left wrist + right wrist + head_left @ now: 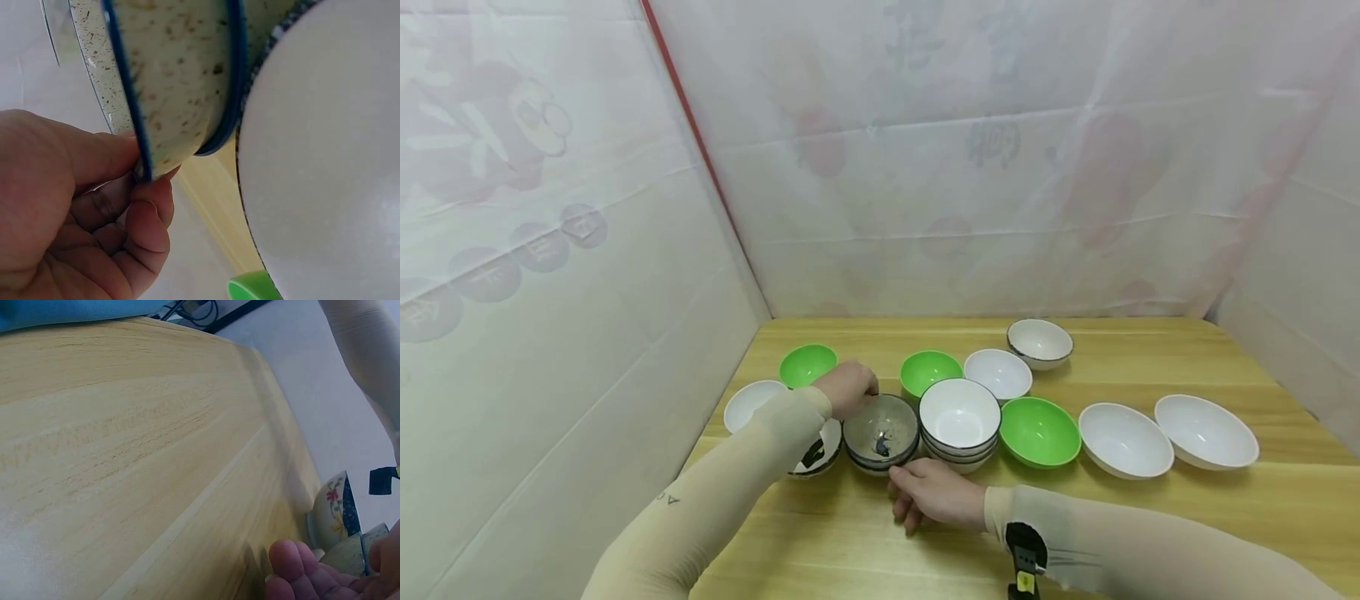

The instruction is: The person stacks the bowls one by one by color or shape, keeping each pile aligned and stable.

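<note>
A speckled grey bowl (880, 427) with a dark blue rim sits on top of another bowl at the front of the wooden table (1150, 525). My left hand (848, 390) pinches its far left rim. In the left wrist view, thumb and curled fingers (142, 172) clamp the speckled bowl's (181, 75) edge, beside a white bowl (325, 162). My right hand (917, 496) rests on the table just in front of that bowl, fingers relaxed and holding nothing. The right wrist view shows its fingertips (312, 575) near a flower-patterned bowl (334, 509).
A stack of white bowls (958, 417) stands right of the speckled one. Green bowls (807, 364) (930, 371) (1039, 431) and white bowls (1124, 439) (1206, 431) (1039, 342) spread across the table. White sheeting (587, 250) closes in the left, back and right.
</note>
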